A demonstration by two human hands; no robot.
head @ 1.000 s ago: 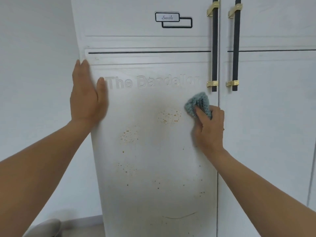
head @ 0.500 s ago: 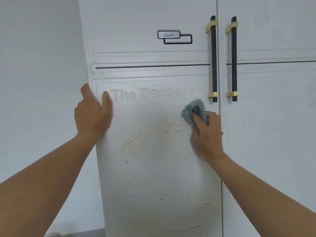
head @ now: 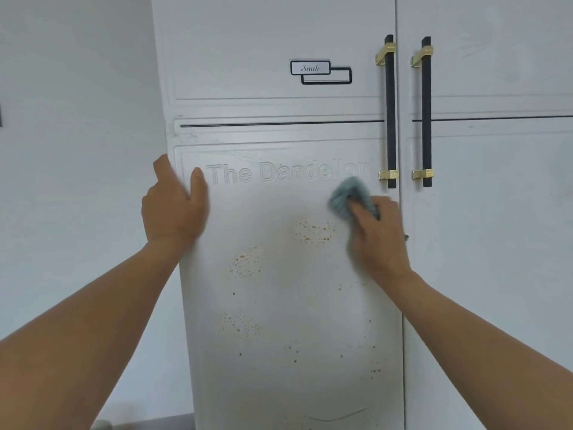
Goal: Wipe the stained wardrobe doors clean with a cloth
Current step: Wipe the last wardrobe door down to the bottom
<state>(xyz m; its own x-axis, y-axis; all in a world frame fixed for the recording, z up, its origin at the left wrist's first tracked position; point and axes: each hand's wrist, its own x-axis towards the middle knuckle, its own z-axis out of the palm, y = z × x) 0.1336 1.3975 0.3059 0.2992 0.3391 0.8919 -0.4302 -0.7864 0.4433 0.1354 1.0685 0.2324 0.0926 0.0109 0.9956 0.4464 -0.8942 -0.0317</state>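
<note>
The white left wardrobe door (head: 279,274) fills the middle of the head view, with raised letters "The Dandelion" and brown speckled stains (head: 313,231) in several patches. My right hand (head: 376,234) grips a bunched blue-grey cloth (head: 348,195) and presses it on the door just below the lettering, up and right of the nearest stain patch. My left hand (head: 175,209) holds the door's left edge, thumb on the front face and fingers round the side.
Two black bar handles (head: 390,113) with gold brackets run beside the seam between the doors. The right door (head: 496,243) looks pale and unmarked. A plain white wall (head: 77,181) lies to the left. A "Smile" label (head: 319,71) sits on the upper panel.
The view has tilted up, so the door sits lower in frame. My left hand went from flat on the door to curled round its left edge. The cloth stayed under the lettering.
</note>
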